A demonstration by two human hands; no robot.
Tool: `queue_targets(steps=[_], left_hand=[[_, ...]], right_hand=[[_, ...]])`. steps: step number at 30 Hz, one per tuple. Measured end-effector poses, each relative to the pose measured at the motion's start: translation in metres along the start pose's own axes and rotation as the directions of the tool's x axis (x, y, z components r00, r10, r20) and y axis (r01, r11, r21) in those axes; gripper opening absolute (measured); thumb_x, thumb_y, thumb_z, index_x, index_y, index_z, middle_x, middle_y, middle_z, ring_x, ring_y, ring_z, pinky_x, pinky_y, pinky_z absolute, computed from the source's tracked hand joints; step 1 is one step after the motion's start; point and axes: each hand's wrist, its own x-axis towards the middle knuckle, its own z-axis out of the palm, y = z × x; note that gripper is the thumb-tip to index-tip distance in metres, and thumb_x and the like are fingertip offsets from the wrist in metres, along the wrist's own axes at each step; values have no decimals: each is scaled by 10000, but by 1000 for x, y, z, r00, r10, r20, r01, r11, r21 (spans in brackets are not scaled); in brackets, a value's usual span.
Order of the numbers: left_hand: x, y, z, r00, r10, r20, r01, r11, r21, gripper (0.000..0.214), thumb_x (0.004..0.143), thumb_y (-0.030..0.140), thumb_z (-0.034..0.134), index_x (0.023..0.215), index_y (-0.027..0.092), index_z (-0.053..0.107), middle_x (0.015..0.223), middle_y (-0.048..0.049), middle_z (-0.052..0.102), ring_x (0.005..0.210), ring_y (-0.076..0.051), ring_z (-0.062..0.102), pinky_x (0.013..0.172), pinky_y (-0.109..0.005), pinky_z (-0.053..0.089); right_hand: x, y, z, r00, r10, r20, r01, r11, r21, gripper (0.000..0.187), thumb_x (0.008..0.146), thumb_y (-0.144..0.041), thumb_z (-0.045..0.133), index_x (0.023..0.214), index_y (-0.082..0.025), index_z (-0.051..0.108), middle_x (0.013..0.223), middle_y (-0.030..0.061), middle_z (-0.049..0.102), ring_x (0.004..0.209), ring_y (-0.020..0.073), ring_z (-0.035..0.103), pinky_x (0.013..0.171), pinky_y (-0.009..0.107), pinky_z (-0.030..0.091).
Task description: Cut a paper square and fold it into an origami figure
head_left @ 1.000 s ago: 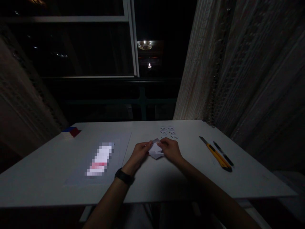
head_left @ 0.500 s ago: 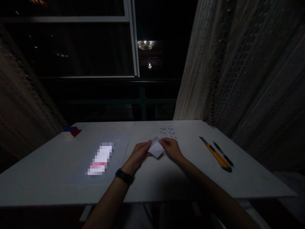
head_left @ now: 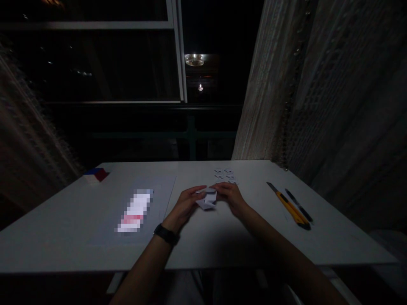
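Between my two hands is a small piece of folded white paper [head_left: 208, 199], bent into several angled faces. My left hand [head_left: 188, 202] pinches its left side, thumb and fingers closed on the edge. On the other side, my right hand [head_left: 231, 196] grips the upper right edge with curled fingers. The paper is above the white table [head_left: 203, 250]. Just beyond my hands lie several small paper pieces with dark marks [head_left: 224, 172], set in rows and partly hidden by my right hand.
A bright, blurred-out phone-like rectangle [head_left: 135, 210] rests on a large pale sheet [head_left: 167, 192] at left. A blue, red and white cube [head_left: 96, 175] stands at the far left. A yellow box cutter [head_left: 291, 208] and a dark pen [head_left: 299, 206] lie at right, near the curtain [head_left: 254, 106].
The paper has gone from a flat diamond facing me to a bent, folded shape with a raised upper part. My fingers have shifted along its top edges.
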Motion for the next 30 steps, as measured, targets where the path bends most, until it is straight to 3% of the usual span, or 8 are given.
queue_targets(steps=[6, 11, 21, 30], left_hand=[[-1, 0, -2, 999, 4, 39, -2, 999, -37, 512, 622, 146, 714, 1112, 107, 571, 843, -101, 671, 715, -153, 609, 682, -258, 447], [2, -1, -2, 999, 12, -33, -12, 1000, -9, 478, 582, 117, 729, 1045, 96, 611, 857, -108, 672, 715, -158, 611, 674, -256, 448], [4, -2, 0, 997, 39, -74, -38, 999, 17, 299, 598, 214, 728, 855, 72, 676, 798, -118, 671, 685, -165, 598, 645, -268, 441], [4, -4, -3, 998, 23, -55, -21, 999, 34, 286, 603, 230, 726, 845, 85, 679, 792, -107, 668, 685, -163, 594, 657, -275, 433]], right_hand=[[-1, -2, -2, 997, 70, 41, -72, 997, 30, 258, 549, -284, 742, 758, -147, 678, 698, 32, 646, 657, 152, 594, 662, 317, 480], [0, -1, 0, 999, 42, 30, -41, 999, -28, 256, 526, -300, 756, 701, -130, 680, 639, 31, 641, 594, 138, 583, 625, 304, 472], [0, 0, -1, 995, 72, 68, -71, 997, -20, 264, 539, -327, 738, 702, -126, 685, 663, 46, 649, 608, 155, 594, 628, 314, 470], [-2, 1, 0, 984, 58, 166, -46, 996, -79, 270, 584, -322, 710, 771, -132, 672, 717, 51, 653, 644, 164, 603, 639, 316, 476]])
